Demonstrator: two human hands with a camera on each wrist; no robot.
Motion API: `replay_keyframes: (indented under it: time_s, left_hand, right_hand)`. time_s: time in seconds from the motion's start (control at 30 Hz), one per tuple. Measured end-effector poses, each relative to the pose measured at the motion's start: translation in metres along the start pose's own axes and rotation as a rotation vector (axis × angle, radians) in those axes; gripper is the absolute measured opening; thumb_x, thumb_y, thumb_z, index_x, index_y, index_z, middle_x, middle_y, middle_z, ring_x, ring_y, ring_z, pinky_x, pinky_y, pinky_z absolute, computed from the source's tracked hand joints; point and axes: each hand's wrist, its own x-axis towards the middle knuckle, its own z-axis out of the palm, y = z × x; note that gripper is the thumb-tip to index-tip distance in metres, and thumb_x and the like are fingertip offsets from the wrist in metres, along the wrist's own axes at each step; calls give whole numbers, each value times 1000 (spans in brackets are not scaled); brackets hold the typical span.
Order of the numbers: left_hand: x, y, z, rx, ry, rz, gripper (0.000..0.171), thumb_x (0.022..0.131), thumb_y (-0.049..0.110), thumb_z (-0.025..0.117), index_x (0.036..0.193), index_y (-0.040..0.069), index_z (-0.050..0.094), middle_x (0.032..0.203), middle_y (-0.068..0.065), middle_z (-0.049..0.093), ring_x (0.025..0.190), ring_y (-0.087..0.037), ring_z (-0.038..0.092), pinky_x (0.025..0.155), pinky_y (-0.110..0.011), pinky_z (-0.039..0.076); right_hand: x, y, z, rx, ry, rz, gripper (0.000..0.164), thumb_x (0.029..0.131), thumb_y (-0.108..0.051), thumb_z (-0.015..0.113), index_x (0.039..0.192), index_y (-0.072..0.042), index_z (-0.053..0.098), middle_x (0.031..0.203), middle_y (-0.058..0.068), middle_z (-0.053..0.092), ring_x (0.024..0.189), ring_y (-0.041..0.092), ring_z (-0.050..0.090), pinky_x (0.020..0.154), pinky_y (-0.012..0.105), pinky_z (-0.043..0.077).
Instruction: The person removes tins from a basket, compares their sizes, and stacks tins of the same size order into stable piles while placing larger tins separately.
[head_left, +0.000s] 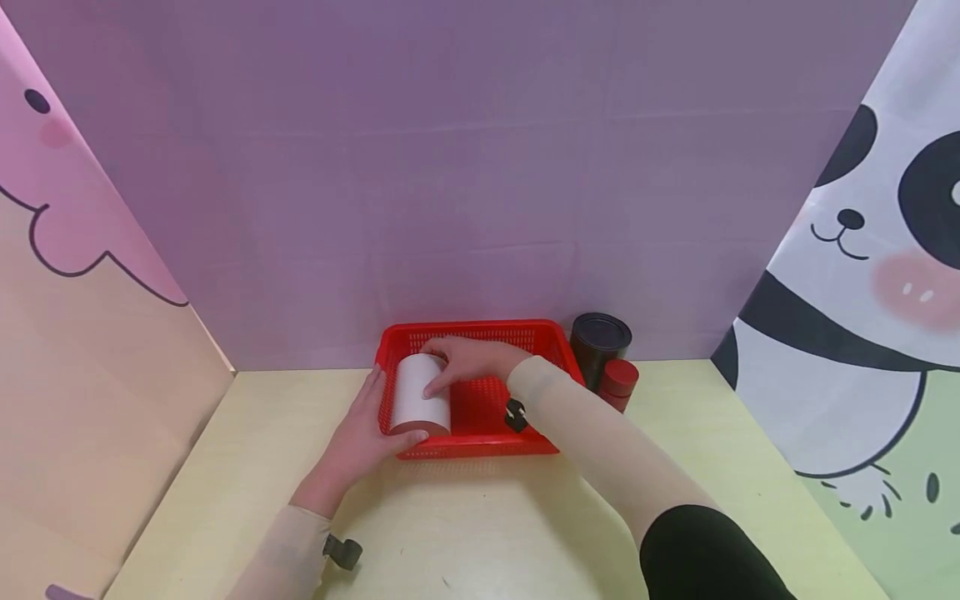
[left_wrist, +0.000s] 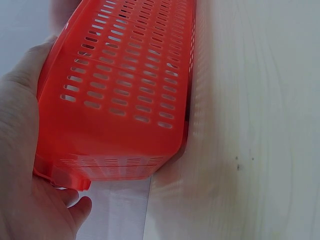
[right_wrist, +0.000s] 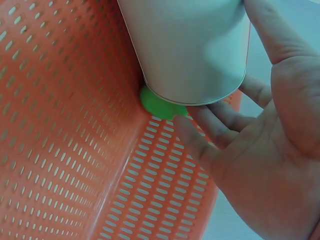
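Note:
A white cylindrical canister (head_left: 411, 398) leans in the left end of a red perforated plastic basket (head_left: 495, 442). My right hand (head_left: 474, 360) grips the canister from behind, its thumb over the side and its fingers bent around the far end. The right wrist view shows those fingers under the canister's edge, beside a green rounded thing (right_wrist: 159, 106) low in the basket. At the basket's near-left corner, my left hand (head_left: 362, 437) holds the rim, thumb along the front by the canister's reddish near end and fingers along the left side.
Right of the basket stand a dark lidded canister (head_left: 600, 346) and a smaller red-lidded jar (head_left: 618, 383), both close to its wall. A purple cloth backdrop (head_left: 480, 183) rises behind the pale wooden table (head_left: 480, 517). Printed panels flank both sides.

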Motion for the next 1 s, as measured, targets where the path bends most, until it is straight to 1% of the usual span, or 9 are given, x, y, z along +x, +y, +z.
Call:
replay_keyframes:
  time_s: [0.1, 0.2, 0.27, 0.43, 0.5, 0.6, 0.83, 1.0]
  left_hand:
    - [1, 0, -1, -1, -2, 3, 136, 81, 60, 95, 179, 14, 12, 185, -9, 14, 165, -41, 25, 107, -62, 57]
    - [0, 1, -1, -3, -1, 1, 136, 80, 59, 95, 179, 14, 12, 184, -9, 14, 164, -41, 26, 106, -62, 58]
    - [0, 1, -1, -3, -2, 2, 137, 80, 59, 95, 179, 14, 12, 184, -10, 15, 164, -41, 26, 106, -62, 58]
    - [0, 0, -1, -3, -1, 15, 137, 80, 63, 94, 179, 15, 12, 184, -9, 15, 164, -40, 27, 107, -61, 58]
    - [0, 0, -1, -3, 0, 16, 137, 80, 63, 94, 179, 16, 11, 184, -9, 16, 163, -40, 28, 106, -61, 59]
    - [0, 0, 0, 2, 2, 12, 137, 80, 62, 94, 179, 16, 12, 184, -8, 16, 164, -39, 28, 107, -60, 58]
    - [-1, 1, -1, 32, -3, 1, 136, 82, 63, 92, 179, 12, 11, 184, -11, 14, 166, -41, 24, 112, -63, 54]
    - [-1, 3, -1, 31, -10, -4, 136, 83, 62, 92, 179, 13, 10, 184, -11, 14, 166, -40, 23, 112, -62, 54]
  right_hand:
    - [-1, -2, 0, 11, -4, 9, 84, 80, -36, 101, 150, -22, 56, 139, -3, 62, 131, 24, 58, 105, 51, 62]
    - [-3, -5, 0, 2, -1, 16, 85, 81, -34, 101, 151, -22, 55, 140, -3, 61, 131, 24, 58, 106, 53, 61]
    - [-3, -6, 1, -13, 4, 18, 84, 82, -34, 101, 152, -21, 55, 141, -3, 61, 131, 24, 58, 105, 50, 62]
    - [-5, -13, 2, -81, 19, 8, 85, 81, -38, 101, 152, -22, 56, 139, -5, 62, 128, 21, 59, 97, 38, 65]
    - [-6, -16, 3, -100, 25, 3, 85, 81, -38, 101, 151, -23, 56, 139, -5, 62, 127, 20, 60, 94, 35, 65]
    - [-8, -20, 3, -113, 31, 4, 86, 80, -37, 101, 151, -24, 56, 139, -5, 62, 127, 19, 60, 93, 34, 65]
    - [-13, -29, 9, -90, 47, 28, 91, 82, -36, 100, 157, -24, 51, 144, -4, 59, 131, 20, 57, 98, 36, 64]
    - [-18, -35, 17, -48, 94, 41, 92, 83, -34, 99, 159, -24, 49, 146, -2, 59, 131, 22, 57, 94, 36, 65]
